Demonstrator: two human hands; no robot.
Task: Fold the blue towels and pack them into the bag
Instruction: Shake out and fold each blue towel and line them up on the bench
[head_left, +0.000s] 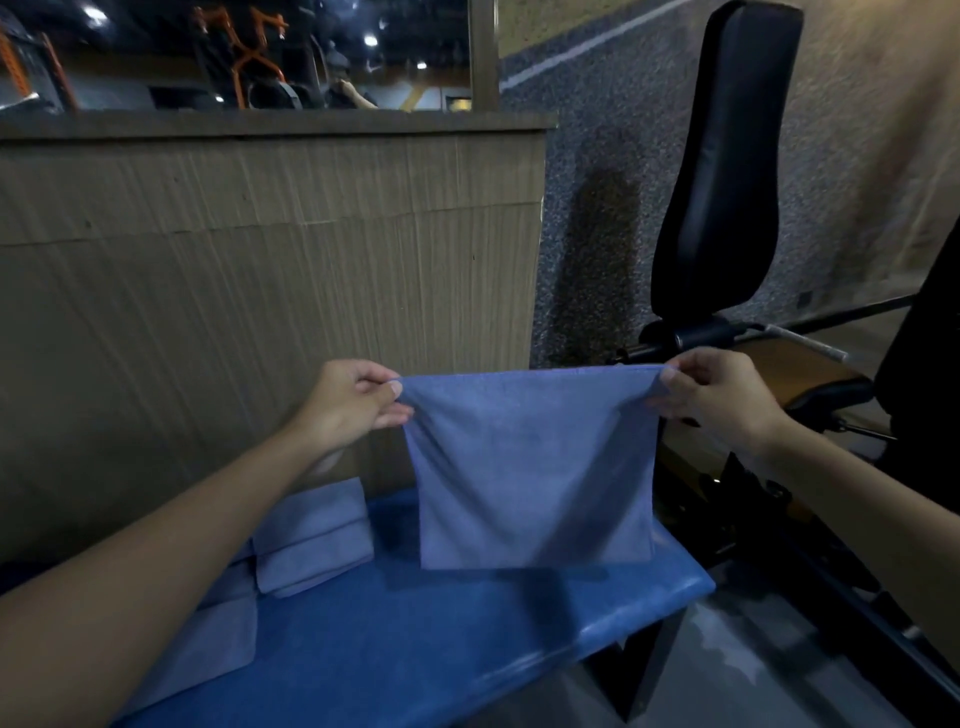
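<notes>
Hanging towel: blue cloth, matt, fine even weave, soft creases.
Folded towels: same matt blue cloth.
Bench top: blue, smooth, plastic- or vinyl-like covering, slight sheen near the edge.
Wall panel: wood-grain finish, matt, fine vertical lines.
Backrest: black padded upholstery, smooth, leather-like, soft gloss.
Rod: bare metal, bright.
Speckled surface: grey, granular, rough, matt.

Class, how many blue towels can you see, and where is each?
4: one towel held up by the left hand and right hand; two folded towels stacked on the bench at left; a fourth nearer, partly behind the left arm. More may be hidden there.
</notes>
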